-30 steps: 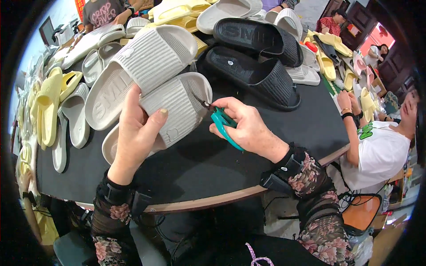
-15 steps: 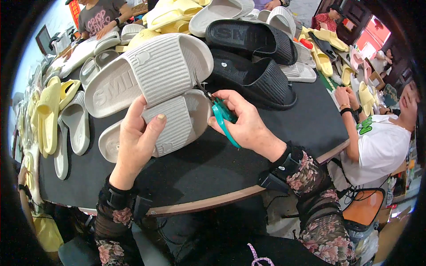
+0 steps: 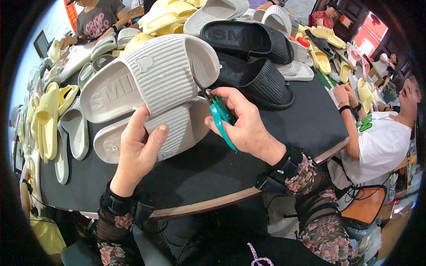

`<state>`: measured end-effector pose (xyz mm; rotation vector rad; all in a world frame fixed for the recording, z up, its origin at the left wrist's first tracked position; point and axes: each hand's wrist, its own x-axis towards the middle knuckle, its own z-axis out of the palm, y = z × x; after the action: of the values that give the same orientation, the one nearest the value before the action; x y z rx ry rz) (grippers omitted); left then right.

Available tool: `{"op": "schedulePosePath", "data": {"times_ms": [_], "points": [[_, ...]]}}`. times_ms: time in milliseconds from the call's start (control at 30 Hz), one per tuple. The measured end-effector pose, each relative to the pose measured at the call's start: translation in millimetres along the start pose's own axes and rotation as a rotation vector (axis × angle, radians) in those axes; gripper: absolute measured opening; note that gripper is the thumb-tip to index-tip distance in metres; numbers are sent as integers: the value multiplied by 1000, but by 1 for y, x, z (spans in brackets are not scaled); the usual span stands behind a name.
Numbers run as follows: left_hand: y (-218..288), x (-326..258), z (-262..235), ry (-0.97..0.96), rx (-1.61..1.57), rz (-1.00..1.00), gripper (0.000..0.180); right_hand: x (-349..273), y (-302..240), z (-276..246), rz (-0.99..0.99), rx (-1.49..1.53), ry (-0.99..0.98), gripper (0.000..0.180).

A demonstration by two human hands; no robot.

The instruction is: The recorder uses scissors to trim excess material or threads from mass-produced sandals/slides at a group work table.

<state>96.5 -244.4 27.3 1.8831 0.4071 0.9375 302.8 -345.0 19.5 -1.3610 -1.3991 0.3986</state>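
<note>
A light grey slide slipper [image 3: 162,68] with a ribbed strap is raised and tilted in front of me. My left hand [image 3: 138,148] grips it at the near edge of the strap, thumb apart from the fingers. Below it, partly covered, a matching grey slipper [image 3: 171,128] lies on the black table. My right hand [image 3: 246,124] is closed round scissors [image 3: 219,119] with teal handles. Their dark blades point up and left, against the toe-side edge of the raised slipper's strap. Whether the blades touch the material I cannot tell.
Black slippers [image 3: 248,80] lie just beyond my right hand, with heaped yellow slippers [image 3: 166,15] behind. More yellow [image 3: 47,117] and grey slippers [image 3: 75,128] lie at the left. A co-worker in a white shirt [image 3: 381,142] sits at the right, beyond the table's wooden edge [image 3: 208,206].
The upper grey slipper has come up a little and separated further from the lower one. The scissors stay at its strap edge, with both hands nearly in the same place.
</note>
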Motion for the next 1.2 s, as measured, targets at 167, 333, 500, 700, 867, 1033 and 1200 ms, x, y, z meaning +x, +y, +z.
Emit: {"op": "schedulePosePath", "data": {"times_ms": [167,333,500,700,867,1033,1200], "points": [[0,-3,2,14,51,53,40,2,-7,-4,-42,-54,29,46],[2,-3,4,-3,177,97,37,3,-5,-6,-62,-92,76,46],[0,-1,4,16,213,130,36,3,2,-6,-104,-85,93,43],[1,-4,4,38,273,155,34,3,0,-4,-47,17,98,42],[5,-2,3,-5,301,124,32,5,2,-7,-94,6,117,42],[6,0,5,-7,349,180,32,6,-1,-8,-97,-9,139,40],[-4,-4,0,36,250,128,36,7,-6,-8,-50,15,149,38]]}}
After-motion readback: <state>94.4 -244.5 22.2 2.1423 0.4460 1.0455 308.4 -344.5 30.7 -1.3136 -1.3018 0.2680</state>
